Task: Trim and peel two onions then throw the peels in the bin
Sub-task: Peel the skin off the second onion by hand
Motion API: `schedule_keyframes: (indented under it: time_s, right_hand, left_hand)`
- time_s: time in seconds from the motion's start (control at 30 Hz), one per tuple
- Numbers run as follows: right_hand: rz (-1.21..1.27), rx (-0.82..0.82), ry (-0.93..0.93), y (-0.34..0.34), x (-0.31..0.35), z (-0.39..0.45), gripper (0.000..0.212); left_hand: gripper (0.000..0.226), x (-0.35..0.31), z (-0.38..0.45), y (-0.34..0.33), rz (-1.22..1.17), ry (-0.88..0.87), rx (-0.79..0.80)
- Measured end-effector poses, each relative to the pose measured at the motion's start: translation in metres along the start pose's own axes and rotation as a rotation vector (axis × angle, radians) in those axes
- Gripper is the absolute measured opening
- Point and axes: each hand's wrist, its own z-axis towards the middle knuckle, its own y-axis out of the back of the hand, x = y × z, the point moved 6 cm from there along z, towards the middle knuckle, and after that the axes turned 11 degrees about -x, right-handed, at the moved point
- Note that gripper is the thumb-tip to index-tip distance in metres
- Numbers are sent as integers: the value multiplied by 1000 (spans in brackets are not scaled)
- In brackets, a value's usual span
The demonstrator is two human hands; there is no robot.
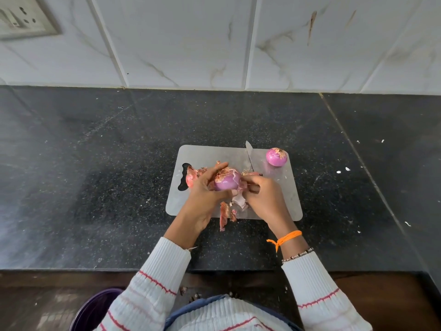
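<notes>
Head view: looks down over a dark speckled surface [95,163] against a white marbled tile wall [191,44].
Cutting board: a grey metal board [281,199] lies flat on the surface, its handle cut-out at the left end.
Held onion: a half-peeled purple onion [226,181] sits above the middle of the board, between both hands, with dry skin clinging to its top.
Left hand: the left hand [205,194] cups the onion from the left, fingers curled over its top and thumb under it.
Right hand: the right hand [265,197] touches the onion's right side, its fingertips pinching a pale strip of peel [239,199] that hangs below the onion.
Second onion: another purple onion [276,156] rests on the far right corner of the board, well apart from the hands.
Knife: a blade [249,154] lies on the board between the two onions, tip pointing to the wall; its handle is hidden.
Loose peels: reddish peels lie by the cut-out [192,176] and over the board's near edge [224,215].
Wrist: an orange thread [285,238] and a beaded band circle the right wrist.
Bin: a purple rim [95,309] shows on the floor at lower left.
</notes>
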Motion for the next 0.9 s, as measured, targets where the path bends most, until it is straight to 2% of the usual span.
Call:
schedule_keyframes:
  time_s: [0.13,0.27,0.43,0.67,0.77,0.9]
  right_hand:
    - [83,-79,-33,10,3,1,28]
    - [167,-121,-19,14,12,-2,20]
    - [234,-27,-131,7,9,-5,29]
    - [574,65,-423,-1,3,-7,26]
    - [608,79,-473,-2,2,-8,30]
    - [623,85,-497,-2,-1,-9,22]
  left_hand:
    - [69,0,-1,0,17,3,5]
    - [70,-1,-2,-2,60,-41,11]
    - [69,-6,-4,-4,140,-143,4]
    - [67,-7,-3,-3,239,-222,27]
    - [68,-8,-3,-3,277,-240,44]
    - [68,-8,-4,-4,295,-229,64]
